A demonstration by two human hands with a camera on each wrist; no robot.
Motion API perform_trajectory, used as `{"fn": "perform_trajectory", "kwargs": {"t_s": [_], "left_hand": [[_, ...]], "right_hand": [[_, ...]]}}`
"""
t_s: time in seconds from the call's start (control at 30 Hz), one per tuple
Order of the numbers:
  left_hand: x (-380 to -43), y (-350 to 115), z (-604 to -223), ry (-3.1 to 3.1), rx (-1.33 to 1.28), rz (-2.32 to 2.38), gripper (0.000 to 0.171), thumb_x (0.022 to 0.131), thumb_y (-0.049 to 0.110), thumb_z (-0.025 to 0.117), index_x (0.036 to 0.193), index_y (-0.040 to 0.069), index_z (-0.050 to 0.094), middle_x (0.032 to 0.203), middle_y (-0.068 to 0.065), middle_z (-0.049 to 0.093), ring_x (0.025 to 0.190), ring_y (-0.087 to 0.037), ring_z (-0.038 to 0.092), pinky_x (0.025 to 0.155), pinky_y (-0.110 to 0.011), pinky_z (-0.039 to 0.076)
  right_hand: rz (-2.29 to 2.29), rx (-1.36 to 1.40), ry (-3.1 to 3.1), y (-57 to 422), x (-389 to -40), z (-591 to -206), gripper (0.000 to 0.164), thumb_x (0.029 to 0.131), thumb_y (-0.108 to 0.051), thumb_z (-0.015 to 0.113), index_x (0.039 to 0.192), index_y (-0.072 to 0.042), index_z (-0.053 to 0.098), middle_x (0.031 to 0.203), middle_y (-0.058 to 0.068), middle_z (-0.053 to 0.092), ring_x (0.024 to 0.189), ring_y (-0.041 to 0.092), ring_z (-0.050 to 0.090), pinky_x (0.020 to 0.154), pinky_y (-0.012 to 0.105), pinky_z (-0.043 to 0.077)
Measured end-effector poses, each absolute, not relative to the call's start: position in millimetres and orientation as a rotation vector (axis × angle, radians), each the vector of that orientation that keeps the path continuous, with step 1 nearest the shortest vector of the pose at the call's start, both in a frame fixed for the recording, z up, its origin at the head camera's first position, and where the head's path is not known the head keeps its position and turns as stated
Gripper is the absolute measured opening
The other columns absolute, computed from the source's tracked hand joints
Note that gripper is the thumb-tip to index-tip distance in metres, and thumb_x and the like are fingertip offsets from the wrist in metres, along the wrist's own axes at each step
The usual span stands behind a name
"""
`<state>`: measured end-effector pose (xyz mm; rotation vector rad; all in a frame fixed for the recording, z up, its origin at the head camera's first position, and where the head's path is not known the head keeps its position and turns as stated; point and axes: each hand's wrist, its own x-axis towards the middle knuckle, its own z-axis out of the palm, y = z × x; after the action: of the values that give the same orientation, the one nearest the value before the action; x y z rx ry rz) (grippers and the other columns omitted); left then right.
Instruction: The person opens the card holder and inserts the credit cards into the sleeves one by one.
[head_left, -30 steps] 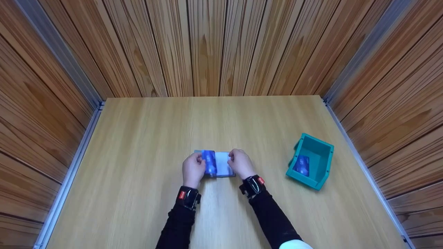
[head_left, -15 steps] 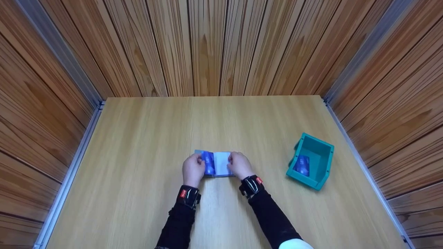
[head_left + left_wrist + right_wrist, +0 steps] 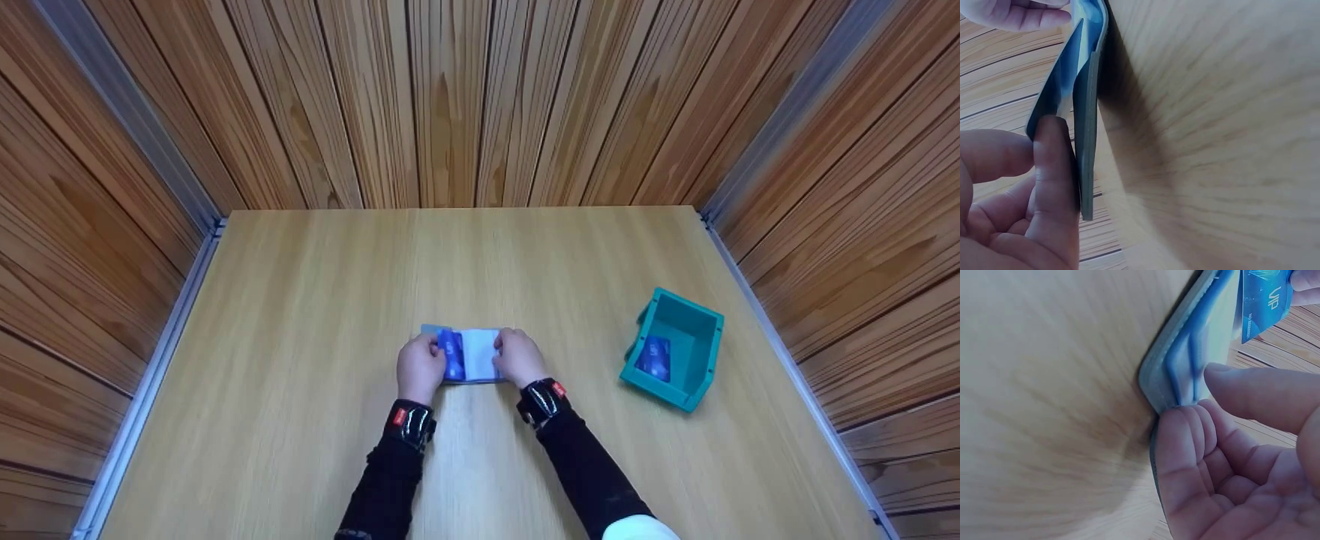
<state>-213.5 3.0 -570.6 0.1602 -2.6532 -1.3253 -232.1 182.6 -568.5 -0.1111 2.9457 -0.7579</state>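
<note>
An open card holder [image 3: 481,355] with clear, pale sleeves lies between both hands near the middle of the table. My left hand [image 3: 420,367] pinches a blue card [image 3: 453,354] between thumb and index finger. In the right wrist view that card [image 3: 1266,301] reads "VIP" and stands tilted up from the sleeve pages. The left wrist view shows a gap between the card [image 3: 1055,90] and the dark cover [image 3: 1086,152]. My right hand [image 3: 520,358] holds the other end of the holder, curled fingers against the cover and sleeve, thumb [image 3: 1241,385] at the sleeve's edge.
To the right stands a teal bin [image 3: 701,352], slightly turned, with another blue card [image 3: 655,358] inside it. Wood-panelled walls [image 3: 442,112] enclose the wooden table [image 3: 337,285] at the back and sides.
My right hand has shifted slightly left and down, closer onto the holder's edge. The blue card's right edge has moved a little left, baring more of the pale sleeve.
</note>
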Motion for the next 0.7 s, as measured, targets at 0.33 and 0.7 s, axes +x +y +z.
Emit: {"fn": "perform_trajectory", "kwargs": {"t_s": [0.33,0.7], "left_hand": [[-217.5,4.9,-574.4,-2.677,0.128,-1.257,0.014,0.08,-0.003,0.065,0.092,-0.004,0.072,0.084,-0.013,0.068,0.083,-0.033,0.065,0.076,-0.045,0.05],[-221.4,8.1,-573.4,-2.723,0.118,-1.227,0.008,0.08,-0.003,0.064,0.083,-0.002,0.072,0.087,-0.014,0.071,0.085,-0.034,0.066,0.078,-0.047,0.05]], "right_hand": [[-0.785,-0.113,2.942,182.5,-232.6,-570.4,0.017,0.081,-0.002,0.072,0.095,-0.001,0.062,0.085,0.007,0.055,0.082,0.025,0.056,0.076,0.04,0.047],[-0.783,-0.125,2.955,183.3,-232.2,-572.5,0.018,0.08,-0.002,0.073,0.094,-0.001,0.062,0.086,0.007,0.055,0.083,0.026,0.056,0.077,0.041,0.048]]}}
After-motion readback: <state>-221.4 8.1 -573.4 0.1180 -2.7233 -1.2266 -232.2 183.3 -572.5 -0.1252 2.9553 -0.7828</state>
